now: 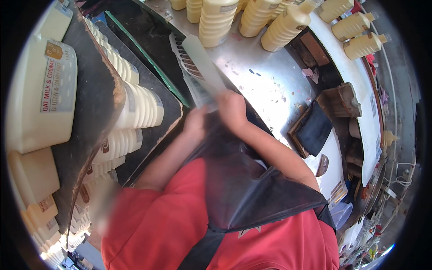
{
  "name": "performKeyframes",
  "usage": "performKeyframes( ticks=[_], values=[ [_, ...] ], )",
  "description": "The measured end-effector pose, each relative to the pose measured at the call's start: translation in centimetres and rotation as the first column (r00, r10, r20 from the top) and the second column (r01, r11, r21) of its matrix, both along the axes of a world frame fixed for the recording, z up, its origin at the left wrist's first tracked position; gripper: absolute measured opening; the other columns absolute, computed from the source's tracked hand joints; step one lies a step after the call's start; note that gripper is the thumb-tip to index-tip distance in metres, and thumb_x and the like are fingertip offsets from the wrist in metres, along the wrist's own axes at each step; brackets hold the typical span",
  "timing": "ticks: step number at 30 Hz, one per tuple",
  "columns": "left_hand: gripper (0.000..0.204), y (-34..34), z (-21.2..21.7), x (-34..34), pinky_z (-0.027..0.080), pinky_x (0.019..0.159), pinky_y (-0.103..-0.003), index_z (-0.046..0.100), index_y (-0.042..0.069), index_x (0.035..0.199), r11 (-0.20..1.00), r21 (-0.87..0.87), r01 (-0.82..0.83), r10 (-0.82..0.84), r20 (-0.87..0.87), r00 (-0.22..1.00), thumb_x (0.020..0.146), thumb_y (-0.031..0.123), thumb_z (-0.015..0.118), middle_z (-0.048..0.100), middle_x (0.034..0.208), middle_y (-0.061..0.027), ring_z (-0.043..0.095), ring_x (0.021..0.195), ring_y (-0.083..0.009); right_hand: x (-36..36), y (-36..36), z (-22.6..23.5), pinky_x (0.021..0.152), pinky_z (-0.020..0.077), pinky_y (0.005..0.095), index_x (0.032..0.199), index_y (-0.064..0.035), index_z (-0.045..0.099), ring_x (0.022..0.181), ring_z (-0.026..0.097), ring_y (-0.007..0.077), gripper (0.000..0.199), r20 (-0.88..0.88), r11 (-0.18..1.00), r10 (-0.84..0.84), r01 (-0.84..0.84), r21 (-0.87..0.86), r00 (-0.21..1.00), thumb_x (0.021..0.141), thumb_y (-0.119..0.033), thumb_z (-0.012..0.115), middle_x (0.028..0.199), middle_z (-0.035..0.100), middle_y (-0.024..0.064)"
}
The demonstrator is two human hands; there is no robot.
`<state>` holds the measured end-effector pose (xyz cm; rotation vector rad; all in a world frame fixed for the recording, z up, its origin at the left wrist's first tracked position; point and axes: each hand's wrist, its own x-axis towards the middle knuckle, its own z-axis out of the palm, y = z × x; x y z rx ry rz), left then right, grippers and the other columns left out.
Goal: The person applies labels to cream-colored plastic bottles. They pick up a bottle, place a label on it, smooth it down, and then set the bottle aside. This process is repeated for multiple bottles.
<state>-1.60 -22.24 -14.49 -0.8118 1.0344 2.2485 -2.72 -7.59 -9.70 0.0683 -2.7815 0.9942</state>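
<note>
My right hand (231, 110) is closed on the near end of a long, pale translucent strip of film (204, 63), which curls upward and away. Under and beside it lies a clear sheet (185, 60) with a row of brown printed shapes; it looks like a sheet of labels. My left hand (195, 122) is at the near edge of this sheet, its fingers bent and partly blurred. The two hands are close together above my dark apron (252, 202). What exactly the left fingertips grip is hidden.
Cream ribbed bottles (218, 22) stand on the metal worktop (265, 85) ahead. Left, dark rough-edged shelves (101, 85) carry more cream containers (139, 105). A black pad (313, 128) lies at the right, near a brown block (344, 101) and a white curved ledge (360, 85).
</note>
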Motion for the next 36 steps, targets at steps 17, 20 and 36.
performKeyframes(
  ticks=[17, 20, 36],
  values=[
    [0.022, 1.3, 5.5, -0.3, 0.051, 0.079, -0.027, 0.062, 0.001, 0.116, 0.951, -0.264, -0.162, 0.004, -0.513, 0.858, 0.094, 0.004, 0.066, 0.068, 0.107, -0.0051, 0.063, 0.093, -0.0107, -1.0, 0.3, 7.5, 0.063, 0.0523, 0.0485, 0.080, -0.0037, 0.065, 0.070, 0.066, 0.0408, 0.025, -0.019, 0.999, -0.026, 0.027, 0.033, 0.999, 0.097, -0.022, 0.062, 0.077, 0.067, 0.0189],
    [0.029, 0.8, 5.3, -0.9, 0.055, 0.086, -0.032, 0.055, 0.003, 0.127, 0.976, -0.169, -0.139, 0.052, -0.438, 0.898, 0.097, 0.002, 0.060, 0.067, 0.116, -0.0076, 0.065, 0.102, -0.0155, -1.1, 0.5, 7.3, 0.062, 0.0491, 0.0481, 0.076, 0.0015, 0.061, 0.066, 0.061, 0.0442, 0.028, -0.081, 0.998, -0.060, 0.056, -0.041, 0.995, 0.096, -0.017, 0.063, 0.074, 0.061, 0.0242],
    [0.042, 1.0, 8.2, -1.8, 0.057, 0.094, -0.039, 0.049, 0.007, 0.139, 0.976, 0.180, -0.123, 0.184, -0.382, 0.905, 0.109, 0.036, 0.044, 0.063, 0.131, -0.0107, 0.065, 0.115, -0.0242, -1.9, 1.8, 7.5, 0.063, 0.0478, 0.0464, 0.080, 0.0013, 0.062, 0.070, 0.059, 0.0424, 0.019, -0.080, 0.994, 0.030, -0.038, -0.107, 0.996, 0.090, -0.014, 0.066, 0.076, 0.061, 0.0232]
  ],
)
